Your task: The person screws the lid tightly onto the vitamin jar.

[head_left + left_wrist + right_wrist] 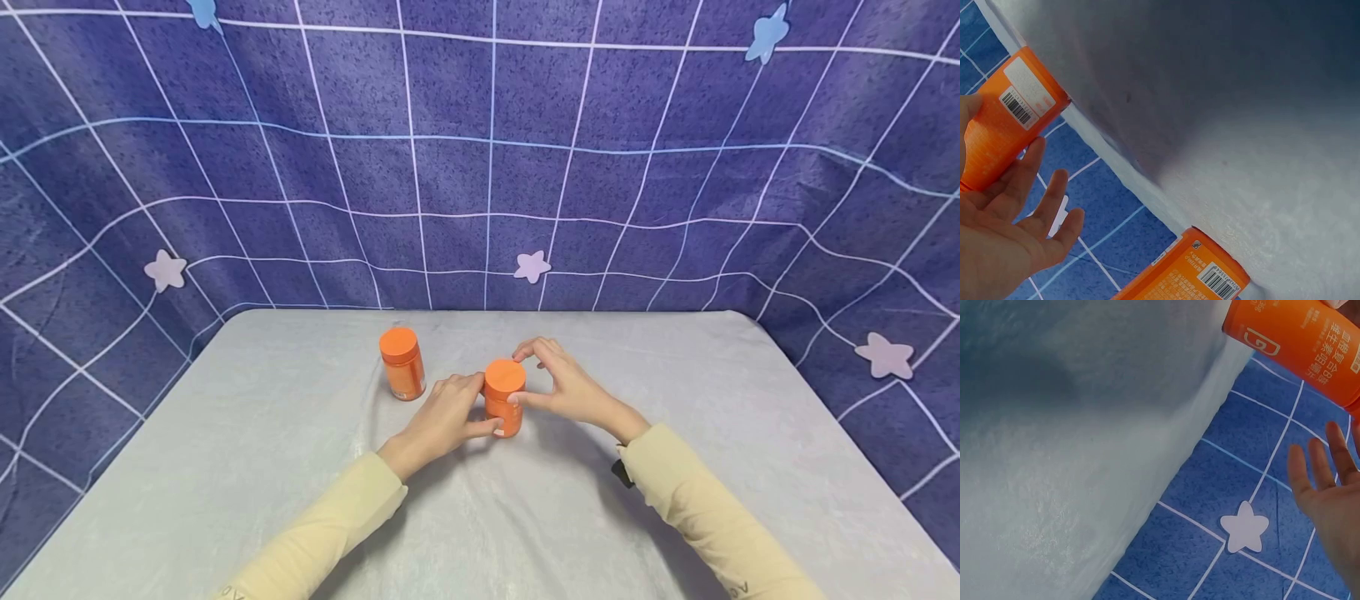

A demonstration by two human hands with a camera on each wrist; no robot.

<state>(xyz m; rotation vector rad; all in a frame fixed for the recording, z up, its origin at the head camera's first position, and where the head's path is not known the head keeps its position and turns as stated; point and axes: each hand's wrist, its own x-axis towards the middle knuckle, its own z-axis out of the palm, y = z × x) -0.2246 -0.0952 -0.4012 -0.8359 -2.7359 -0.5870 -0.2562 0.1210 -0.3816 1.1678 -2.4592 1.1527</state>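
An orange jar (pixel 503 412) with a round orange lid (pixel 505 376) stands upright on the table between the two hands. My left hand (pixel 444 417) holds its body from the left, thumb low on the front; in the left wrist view, the other fingers spread beside the jar (pixel 991 137). From the right, my right hand (pixel 566 387) pinches the lid, with the thumb at its near side and a curved finger at its far edge. Its remaining fingers (pixel 1319 464) are off the jar in the right wrist view. Part of the lid is hidden there.
A second orange jar (pixel 403 371), lidded and upright, stands to the left of the left hand. The table (pixel 247 467) has a pale grey cloth. Behind it and along both sides hangs a blue gridded curtain (pixel 450 175) with star shapes.
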